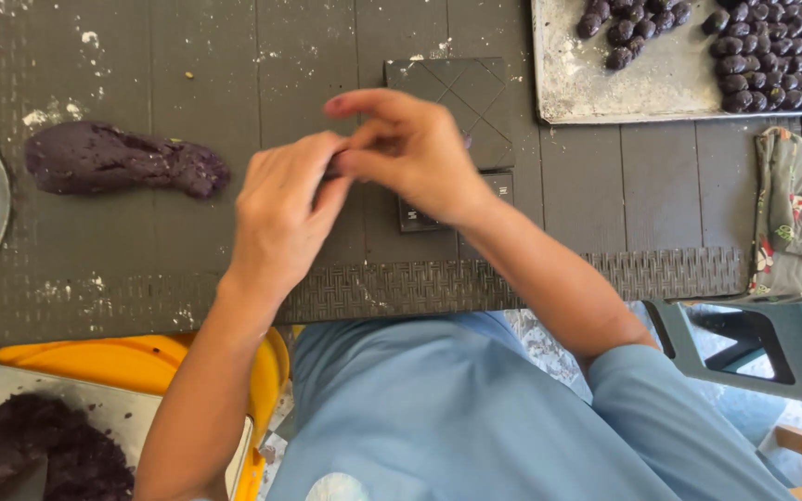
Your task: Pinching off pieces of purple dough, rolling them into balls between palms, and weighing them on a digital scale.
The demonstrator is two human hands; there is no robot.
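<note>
Lower left of the frame, a heap of purple dough (pixel 39 455) sits on a tray over a yellow basin (pixel 132 357). Centre frame, the left hand (pixel 280 209) and right hand (pixel 415 153) meet above the dark table (pixel 187 260), fingertips pinched together on a small dough piece (pixel 334 165), mostly hidden between them. It looks like shaping is under way; I'd judge the next move needs a gentle roll and a free spot. Under the hands, a dark scale (pixel 461 111). Left of centre, a dough log (pixel 122 160). Upper right, a metal tray (pixel 587 83) crowded with dough balls (pixel 772 56); patterned cloth (pixel 800 223) at the right edge.
</note>
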